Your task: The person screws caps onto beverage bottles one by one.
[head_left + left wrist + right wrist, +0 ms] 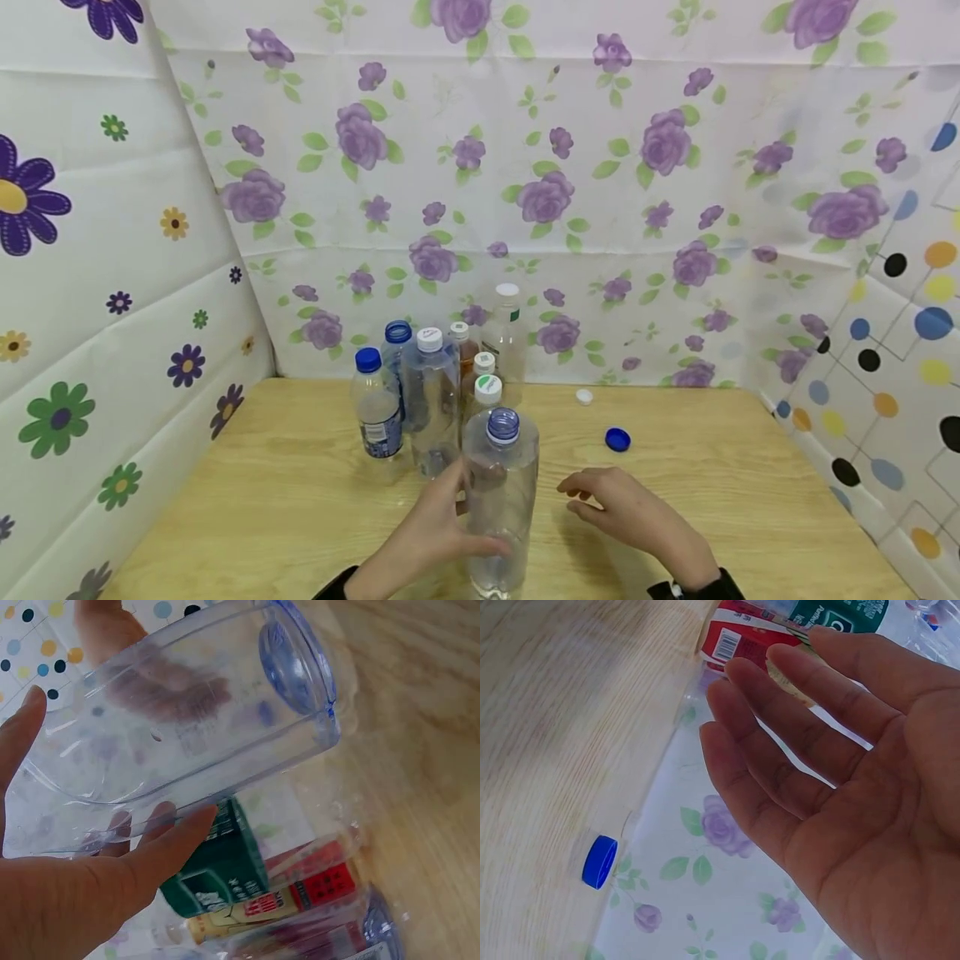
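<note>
My left hand grips a large clear plastic bottle at its side, thumb in front and fingers behind. The bottle stands upright near the front of the table, and its bluish mouth has no cap. In the left wrist view, the left hand's fingers lie along the see-through wall. Right of the bottle, my right hand hovers apart from it with relaxed, slightly bent fingers. The right wrist view shows its bare palm. A blue cap lies on the table beyond the right hand.
Behind the held bottle stand several others: a blue-capped bottle, a white-capped clear bottle, an uncapped blue bottle and a tall clear bottle. A white cap lies near the table's back edge. Patterned cloth surrounds the table.
</note>
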A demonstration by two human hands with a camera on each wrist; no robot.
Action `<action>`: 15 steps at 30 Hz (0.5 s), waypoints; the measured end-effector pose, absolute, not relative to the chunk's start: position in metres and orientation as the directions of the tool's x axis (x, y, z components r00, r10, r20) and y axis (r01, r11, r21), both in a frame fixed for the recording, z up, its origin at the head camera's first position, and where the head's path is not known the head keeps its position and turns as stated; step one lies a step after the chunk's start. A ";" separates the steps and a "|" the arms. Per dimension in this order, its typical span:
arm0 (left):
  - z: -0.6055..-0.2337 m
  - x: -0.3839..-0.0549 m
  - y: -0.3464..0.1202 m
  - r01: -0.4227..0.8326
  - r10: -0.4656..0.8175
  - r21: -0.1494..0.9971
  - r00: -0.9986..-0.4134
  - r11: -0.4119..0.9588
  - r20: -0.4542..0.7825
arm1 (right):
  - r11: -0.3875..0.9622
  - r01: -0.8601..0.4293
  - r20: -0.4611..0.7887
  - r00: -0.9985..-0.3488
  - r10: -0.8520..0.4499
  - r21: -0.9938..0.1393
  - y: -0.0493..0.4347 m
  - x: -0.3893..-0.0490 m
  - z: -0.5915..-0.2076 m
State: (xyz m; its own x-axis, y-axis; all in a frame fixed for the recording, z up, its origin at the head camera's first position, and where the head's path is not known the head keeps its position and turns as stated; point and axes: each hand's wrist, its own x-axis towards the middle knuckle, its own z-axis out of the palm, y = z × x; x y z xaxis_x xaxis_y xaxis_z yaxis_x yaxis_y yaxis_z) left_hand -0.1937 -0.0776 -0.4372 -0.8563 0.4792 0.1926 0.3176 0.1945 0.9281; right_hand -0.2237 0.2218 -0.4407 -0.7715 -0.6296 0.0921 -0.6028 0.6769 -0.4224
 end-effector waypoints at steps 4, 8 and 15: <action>-0.440 -0.195 -0.074 0.313 0.494 0.927 -0.851 0.206 0.178 | 0.682 -0.602 0.093 -0.773 -0.627 -0.415 0.222 -0.224 -0.441; -0.444 -0.196 -0.072 0.338 0.496 0.920 -0.844 0.199 0.203 | 0.683 -0.602 0.090 -0.774 -0.627 -0.413 0.221 -0.225 -0.441; -0.450 -0.197 -0.072 0.404 0.489 0.892 -0.831 0.203 0.265 | 0.675 -0.629 0.140 -0.763 -0.631 -0.384 0.212 -0.234 -0.441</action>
State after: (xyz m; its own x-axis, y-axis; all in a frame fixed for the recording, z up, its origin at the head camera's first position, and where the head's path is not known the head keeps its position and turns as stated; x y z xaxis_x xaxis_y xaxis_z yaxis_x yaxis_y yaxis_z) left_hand -0.1970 -0.0723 -0.4500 -0.8309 0.4895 0.2645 0.4036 0.2031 0.8921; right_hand -0.2341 0.2122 -0.4414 -0.7627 -0.6315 0.1397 -0.6295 0.6753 -0.3842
